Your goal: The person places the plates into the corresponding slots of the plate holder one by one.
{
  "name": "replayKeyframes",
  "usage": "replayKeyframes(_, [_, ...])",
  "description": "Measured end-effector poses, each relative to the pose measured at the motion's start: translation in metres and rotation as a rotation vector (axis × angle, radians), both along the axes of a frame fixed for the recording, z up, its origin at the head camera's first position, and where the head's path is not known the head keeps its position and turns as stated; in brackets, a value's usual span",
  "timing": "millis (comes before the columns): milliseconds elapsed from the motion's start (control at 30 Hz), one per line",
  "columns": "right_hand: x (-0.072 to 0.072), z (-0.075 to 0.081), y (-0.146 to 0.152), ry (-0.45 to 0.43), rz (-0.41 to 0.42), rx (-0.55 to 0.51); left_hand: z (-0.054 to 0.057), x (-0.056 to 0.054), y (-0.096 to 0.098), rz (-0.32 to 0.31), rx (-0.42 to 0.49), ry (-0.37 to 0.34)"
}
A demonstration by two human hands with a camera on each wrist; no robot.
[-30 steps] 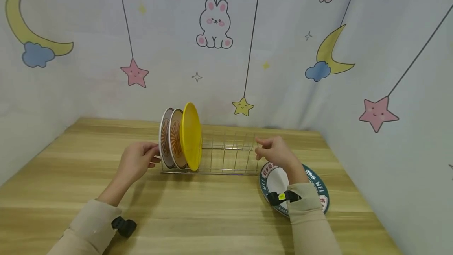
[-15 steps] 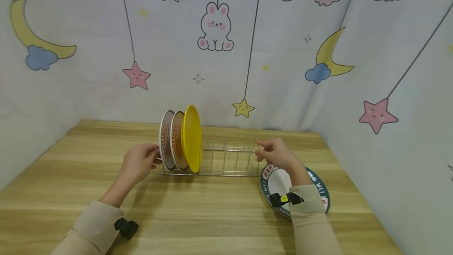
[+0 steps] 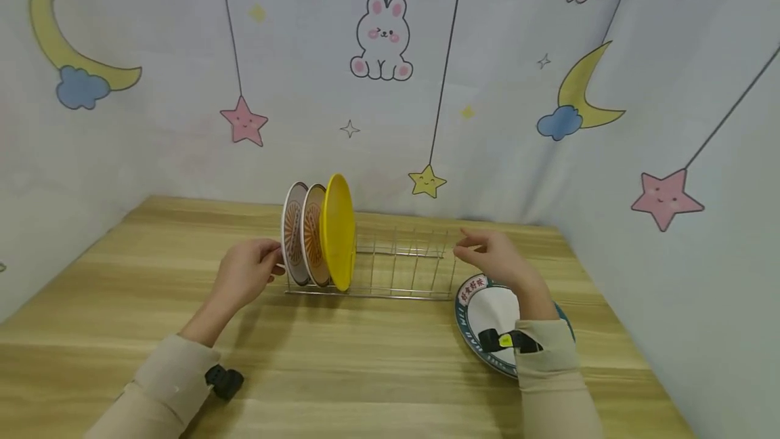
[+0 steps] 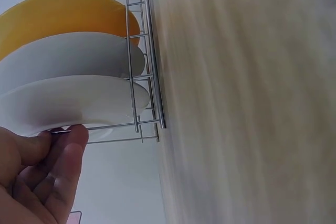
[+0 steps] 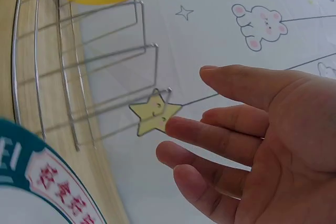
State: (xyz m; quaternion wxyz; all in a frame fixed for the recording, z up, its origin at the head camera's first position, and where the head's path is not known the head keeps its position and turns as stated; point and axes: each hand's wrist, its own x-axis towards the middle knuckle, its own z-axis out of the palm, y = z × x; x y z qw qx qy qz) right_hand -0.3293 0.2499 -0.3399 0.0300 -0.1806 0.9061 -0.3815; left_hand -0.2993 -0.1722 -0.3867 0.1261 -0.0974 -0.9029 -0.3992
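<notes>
A wire dish rack (image 3: 402, 295) stands on the wooden table with three plates upright at its left end. Two of them are patterned, a left plate (image 3: 294, 236) and a second plate (image 3: 313, 239); the third is a yellow plate (image 3: 338, 232). My left hand (image 3: 250, 269) pinches the end wire of the rack between thumb and fingers, beside the outermost plate, as the left wrist view shows. Just off the rack's right end is my right hand (image 5: 241, 135), fingers loosely spread and holding nothing. Beneath the right forearm lies a green-rimmed plate (image 3: 487, 317), partly hidden.
The wooden table (image 3: 341, 371) ends at a white curtain (image 3: 305, 161) printed with rabbits, stars and moons. The rack's slots right of the yellow plate hold no plates. The green-rimmed plate lies close to the rack's right front corner.
My right hand has let go of the rack's right end wire and moved slightly right, its fingers opening. The left hand keeps its pinch on the left end. The head view has shifted slightly.
</notes>
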Motion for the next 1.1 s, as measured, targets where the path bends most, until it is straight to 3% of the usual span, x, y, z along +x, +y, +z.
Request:
replayKeyframes(233, [0.014,0.009,0.018,0.049,-0.026,0.01,0.003,0.001,-0.001,0.012,-0.028,0.007])
replayKeyframes(400, [0.024,0.014,0.033,0.107,-0.052,0.104,0.005,0.002,0.0,0.008,-0.03,0.004])
replayKeyframes(633, [0.041,0.018,0.043,0.124,-0.116,0.178,0.006,0.004,-0.001,0.015,-0.035,-0.014])
replayKeyframes(833, [0.052,0.011,0.047,0.173,-0.109,0.219,0.007,0.006,0.0,0.011,-0.041,-0.024])
replayKeyframes(1100, [0.061,-0.012,0.043,0.145,-0.08,0.15,0.007,0.005,-0.001,0.008,-0.047,-0.008])
